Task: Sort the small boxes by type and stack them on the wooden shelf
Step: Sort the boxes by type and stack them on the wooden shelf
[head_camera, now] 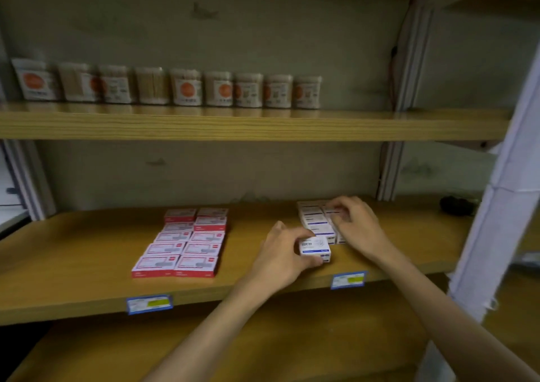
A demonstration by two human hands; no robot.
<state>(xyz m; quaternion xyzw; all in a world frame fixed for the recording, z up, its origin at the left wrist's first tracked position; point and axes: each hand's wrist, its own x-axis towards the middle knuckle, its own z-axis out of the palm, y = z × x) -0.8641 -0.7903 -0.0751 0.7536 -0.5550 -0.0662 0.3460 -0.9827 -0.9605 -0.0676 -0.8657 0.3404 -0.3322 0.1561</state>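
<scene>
A: Although the whole view is soft, where do the hands sit on the wooden shelf point(87, 247)?

B: The left hand point(282, 260) curls round a white box with blue print point(315, 248), thumb below and fingers over its top; the box stands near the front edge, just before the white-and-blue boxes point(314, 221); the right hand point(355, 224) lies over the back of that group, fingertips pinching one of its boxes; which one I cannot tell, since the fingers hide it.

A: And the other sort?

B: The red-and-white boxes point(182, 243) lie in two rows to the left, well apart from the white group; their print is too blurred to read.

A: What else is hard to make out?

B: Two blue-edged price labels point(149, 304) on the shelf's front edge are illegible; a dark object point(455, 205) at the far right of the shelf is half hidden behind a pale upright post point(502, 191); on the board above, packs with orange labels point(187, 91) stand in a row, the leftmost smeared; both forearms run out of the frame's bottom edge.
</scene>
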